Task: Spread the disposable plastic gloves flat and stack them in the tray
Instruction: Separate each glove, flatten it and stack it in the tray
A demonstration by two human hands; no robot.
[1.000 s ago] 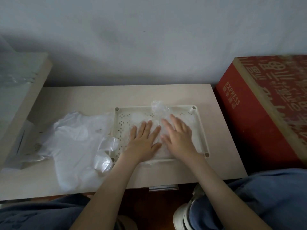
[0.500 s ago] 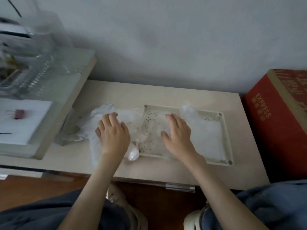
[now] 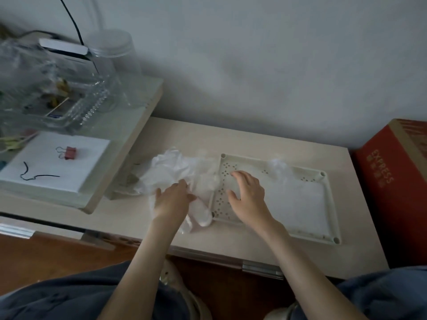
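Gloves of thin, clear, crumpled plastic lie heaped just off the left edge of the white perforated rectangular plastic tray, near the pale worktop's front edge. Flattened gloves blur into the tray's floor. The left hand lies on the heap with its fingertips buried, so I cannot tell whether it grips. The right hand is relaxed, fingertips on the tray's left end.

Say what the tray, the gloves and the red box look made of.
Tray: cream hard plastic, matte, likely moulded, going by the raised rim, corner sockets and punched holes.
Gloves: thin see-through plastic film, slightly glossy, crumpled into milky folds.
Red box: probably cardboard, printed red, with a brown flap edge along the top.
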